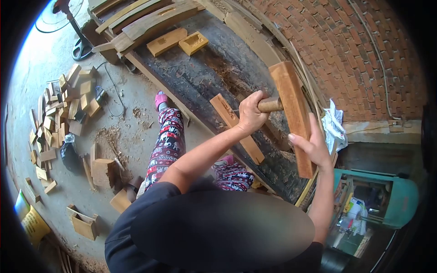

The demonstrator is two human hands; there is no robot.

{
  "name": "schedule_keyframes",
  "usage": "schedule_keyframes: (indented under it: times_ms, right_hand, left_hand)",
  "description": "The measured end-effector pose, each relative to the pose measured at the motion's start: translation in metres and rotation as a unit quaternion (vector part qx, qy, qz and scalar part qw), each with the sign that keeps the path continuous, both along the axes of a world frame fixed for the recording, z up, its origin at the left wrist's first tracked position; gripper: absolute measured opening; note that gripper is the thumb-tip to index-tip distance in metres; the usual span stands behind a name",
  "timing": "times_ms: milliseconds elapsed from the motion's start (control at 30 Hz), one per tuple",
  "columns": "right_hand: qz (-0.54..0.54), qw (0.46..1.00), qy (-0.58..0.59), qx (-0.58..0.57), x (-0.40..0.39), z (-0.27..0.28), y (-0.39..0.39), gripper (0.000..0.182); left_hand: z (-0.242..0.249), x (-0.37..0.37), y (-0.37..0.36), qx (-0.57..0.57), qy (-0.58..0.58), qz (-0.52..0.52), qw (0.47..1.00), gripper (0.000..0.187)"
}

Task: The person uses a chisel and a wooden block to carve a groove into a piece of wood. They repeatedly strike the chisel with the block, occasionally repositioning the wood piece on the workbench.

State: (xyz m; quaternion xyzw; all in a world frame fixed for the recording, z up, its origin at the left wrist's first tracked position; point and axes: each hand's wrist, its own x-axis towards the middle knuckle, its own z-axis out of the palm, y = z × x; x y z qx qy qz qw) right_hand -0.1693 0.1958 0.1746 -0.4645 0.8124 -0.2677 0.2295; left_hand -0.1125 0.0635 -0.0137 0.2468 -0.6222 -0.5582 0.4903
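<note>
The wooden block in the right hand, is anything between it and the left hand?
Yes, the round wooden handle gripped in the left hand sticks out between that hand and the wooden block. I can't tell whether handle and block touch.

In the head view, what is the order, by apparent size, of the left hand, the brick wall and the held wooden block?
1. Brick wall
2. Held wooden block
3. Left hand
</note>
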Motion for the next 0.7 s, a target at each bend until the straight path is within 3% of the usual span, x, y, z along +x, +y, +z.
schedule_keyframes:
  times_ms: [133, 200, 267, 333, 367, 433, 533, 600, 700]
  right_hand:
    - [-0.089, 0.995, -0.031, -0.021, 0.014, 0.013, 0.008, 0.059]
    - [-0.097, 0.985, -0.014, -0.144, 0.012, -0.008, 0.019, 0.061]
    - [0.003, 0.997, 0.072, -0.003, 0.024, -0.010, 0.015, 0.059]
    - [-0.011, 1.000, -0.030, -0.001, 0.015, -0.015, 0.029, 0.058]
    - [-0.008, 1.000, -0.027, -0.001, 0.011, -0.022, 0.038, 0.058]
    - [-0.148, 0.970, -0.168, -0.090, 0.009, -0.048, 0.065, 0.057]
    - [-0.218, 0.966, -0.101, -0.093, 0.030, -0.099, 0.081, 0.056]
    - [-0.195, 0.980, 0.028, -0.027, 0.052, -0.126, 0.086, 0.055]
    - [-0.219, 0.975, -0.003, 0.050, 0.077, -0.161, 0.087, 0.056]
  left_hand:
    - [-0.001, -0.001, 0.003, -0.009, 0.007, 0.027, 1.000, 0.022]
    - [-0.001, -0.002, 0.004, -0.003, 0.004, 0.030, 1.000, 0.023]
    - [-0.002, -0.003, 0.004, -0.003, 0.003, 0.031, 1.000, 0.023]
    - [-0.005, -0.004, 0.002, -0.025, 0.001, 0.005, 1.000, 0.026]
    - [-0.002, -0.003, 0.000, -0.025, 0.003, 0.008, 1.000, 0.026]
    - [0.001, 0.005, -0.002, -0.033, -0.005, -0.030, 0.999, 0.026]
    - [0.011, 0.013, -0.014, -0.055, -0.014, -0.080, 0.995, 0.029]
    - [0.014, 0.014, -0.027, -0.062, -0.052, -0.155, 0.985, 0.026]
    - [0.016, 0.008, -0.043, 0.010, 0.020, -0.232, 0.972, 0.024]
